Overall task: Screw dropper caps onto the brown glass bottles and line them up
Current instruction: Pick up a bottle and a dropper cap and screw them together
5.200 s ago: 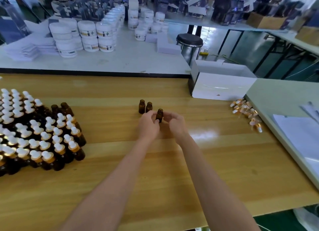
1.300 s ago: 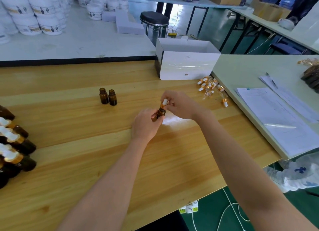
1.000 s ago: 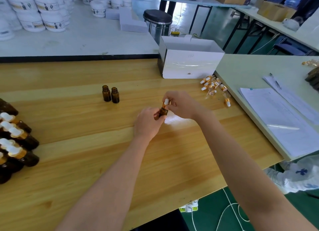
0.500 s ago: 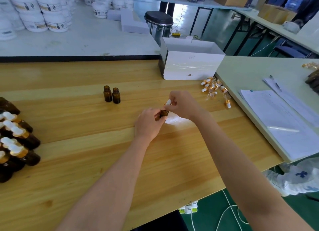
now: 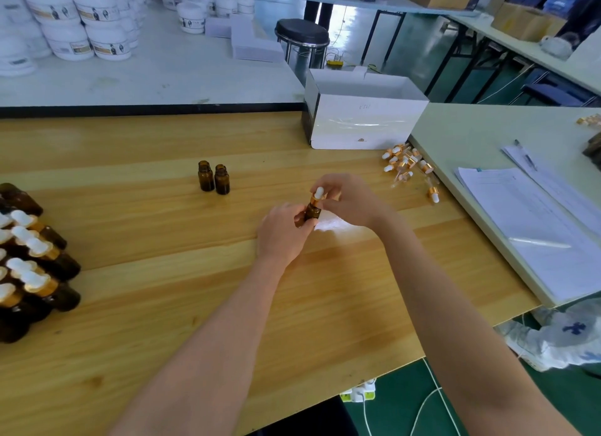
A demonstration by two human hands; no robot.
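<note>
Left hand (image 5: 283, 234) grips the brown bottle (image 5: 313, 212) over the desk (image 5: 162, 305). Right hand (image 5: 351, 201) pinches the dropper cap (image 5: 318, 193) on its neck. Both grasps are unchanged from half a second ago, but the cap's gold collar now shows. Uncapped bottles (image 5: 213, 177) stand beyond the left hand, and loose caps (image 5: 406, 164) lie beyond the right.

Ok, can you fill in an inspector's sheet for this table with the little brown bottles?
Surface: wooden table, one bright glare patch.
Job's things: brown bottle with dropper cap on its neck; two open bottles upright; capped bottles at left; loose caps at right.
Clutter: white box, papers.
Hands: left hand holds the bottle; right hand pinches the cap.
Cables: power strip and white cord on the floor.
Surroundings: white jars, stool.
</note>
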